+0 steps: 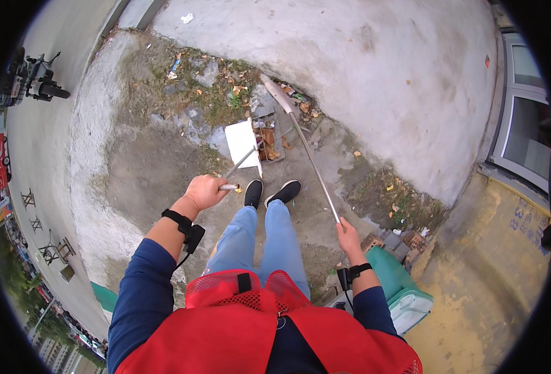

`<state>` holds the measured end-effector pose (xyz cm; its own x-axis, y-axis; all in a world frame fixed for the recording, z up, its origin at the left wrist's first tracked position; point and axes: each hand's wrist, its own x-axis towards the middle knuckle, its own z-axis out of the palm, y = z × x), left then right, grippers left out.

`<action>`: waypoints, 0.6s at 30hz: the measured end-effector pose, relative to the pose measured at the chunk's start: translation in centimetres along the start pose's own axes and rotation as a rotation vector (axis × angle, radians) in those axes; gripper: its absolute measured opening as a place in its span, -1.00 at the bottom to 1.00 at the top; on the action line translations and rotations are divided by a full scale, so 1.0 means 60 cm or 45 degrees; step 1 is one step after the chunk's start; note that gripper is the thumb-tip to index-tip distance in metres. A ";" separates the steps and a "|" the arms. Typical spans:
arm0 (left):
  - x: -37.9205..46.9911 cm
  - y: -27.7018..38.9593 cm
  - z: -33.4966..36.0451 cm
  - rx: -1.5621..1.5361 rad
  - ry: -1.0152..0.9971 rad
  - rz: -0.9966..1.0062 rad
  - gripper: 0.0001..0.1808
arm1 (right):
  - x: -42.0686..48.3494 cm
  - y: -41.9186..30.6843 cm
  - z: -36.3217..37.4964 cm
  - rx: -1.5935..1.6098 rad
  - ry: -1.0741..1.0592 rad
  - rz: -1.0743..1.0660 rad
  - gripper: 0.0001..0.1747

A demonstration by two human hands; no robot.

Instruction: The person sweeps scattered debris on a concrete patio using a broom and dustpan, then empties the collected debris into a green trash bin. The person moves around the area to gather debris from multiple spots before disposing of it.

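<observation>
My left hand (205, 190) is closed around the upper end of a thin stick handle (241, 163), which runs down to a dustpan (272, 152) holding brown leaves and litter. A white flat panel (241, 144) stands or lies at the dustpan's left side; how the two join is hard to tell. My right hand (347, 233) grips the end of a long metal broom handle (313, 163). Its pale broom head (276, 93) rests near the raised concrete edge, beside leaves and scraps. Both shoes stand just below the dustpan.
Mossy broken ground (210, 93) with scattered litter lies ahead, bordered by a raised concrete slab (373, 70). Bricks (399, 245) and a green bin (390, 269) are at my right, by a yellow wall (481, 262). A parked two-wheeler (41, 84) stands far left.
</observation>
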<state>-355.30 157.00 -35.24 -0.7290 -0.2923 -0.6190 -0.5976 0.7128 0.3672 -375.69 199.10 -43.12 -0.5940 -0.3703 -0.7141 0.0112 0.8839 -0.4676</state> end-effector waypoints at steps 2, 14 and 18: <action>0.003 0.000 0.000 -0.012 0.010 0.003 -0.84 | -0.005 -0.009 -0.006 -0.052 0.070 -0.036 -0.58; 0.001 0.006 0.000 -0.071 0.028 -0.009 -0.87 | 0.120 -0.018 0.009 0.226 -0.188 0.269 -0.53; 0.002 0.005 -0.002 -0.024 0.030 -0.002 -0.87 | 0.120 0.011 -0.073 0.311 -0.087 0.191 -0.57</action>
<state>-355.64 157.11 -35.12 -0.7355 -0.3083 -0.6033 -0.6049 0.7000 0.3796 -383.46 198.29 -46.29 -0.5155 -0.2661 -0.8145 0.2929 0.8386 -0.4594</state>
